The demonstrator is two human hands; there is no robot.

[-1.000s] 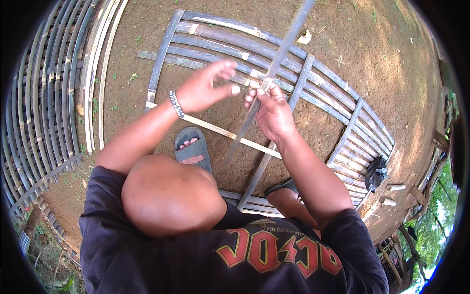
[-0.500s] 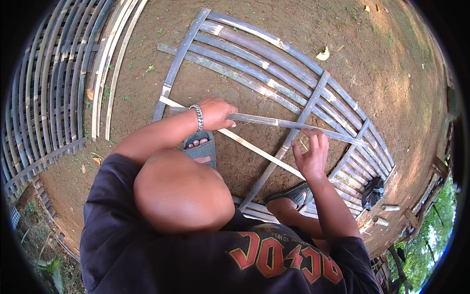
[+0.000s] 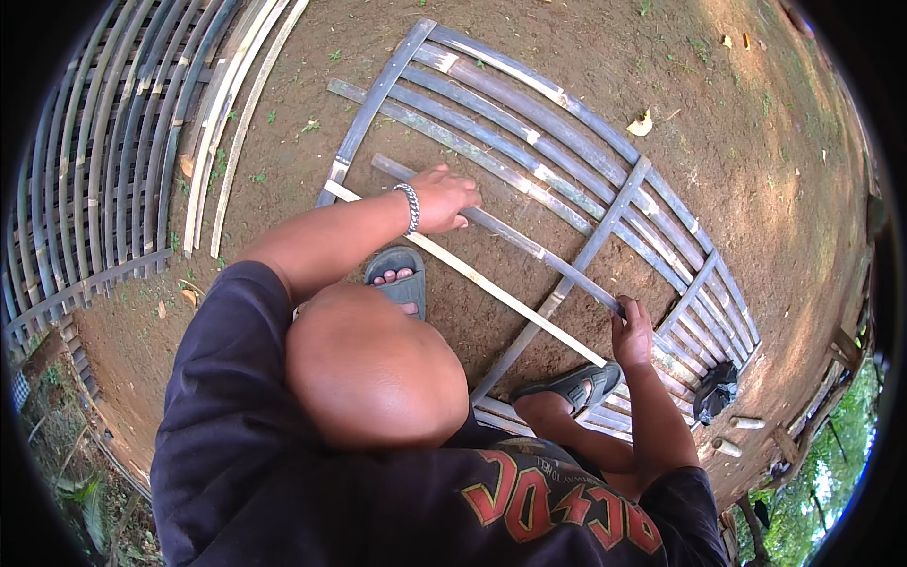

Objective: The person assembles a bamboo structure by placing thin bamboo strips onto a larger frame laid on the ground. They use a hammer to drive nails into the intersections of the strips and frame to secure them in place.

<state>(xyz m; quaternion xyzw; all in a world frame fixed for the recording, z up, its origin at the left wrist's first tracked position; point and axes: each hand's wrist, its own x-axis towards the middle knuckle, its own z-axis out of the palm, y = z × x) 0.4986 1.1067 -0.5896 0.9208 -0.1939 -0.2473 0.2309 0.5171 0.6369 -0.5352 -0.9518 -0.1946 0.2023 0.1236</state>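
A grey bamboo strip [image 3: 515, 240] slants across the open part of a slatted bamboo panel [image 3: 543, 144]. My left hand [image 3: 442, 200], wearing a chain bracelet, is closed over this strip toward its upper left end. At the lower right end, the fingers of my right hand [image 3: 633, 335] pinch the strip. It passes over the panel's middle crossbar [image 3: 599, 236]. Nearer to me lies a pale bamboo strip [image 3: 491, 289], roughly alongside the grey one, reaching from the panel's left crossbar [image 3: 378, 99] to beside my right sandal [image 3: 576, 386].
Another slatted bamboo panel [image 3: 113, 156] fills the left side, with several pale strips [image 3: 231, 118] beside it. A black plastic bag [image 3: 715, 393] sits at the panel's right end, near short bamboo pieces [image 3: 746, 422]. My left sandal [image 3: 404, 274] stands on the bare earth.
The grey strip has tilted more steeply and slid up and left, its lower right end now between my right fingers. My right hand has gone from loosely spread to pinching. The view has shifted slightly.
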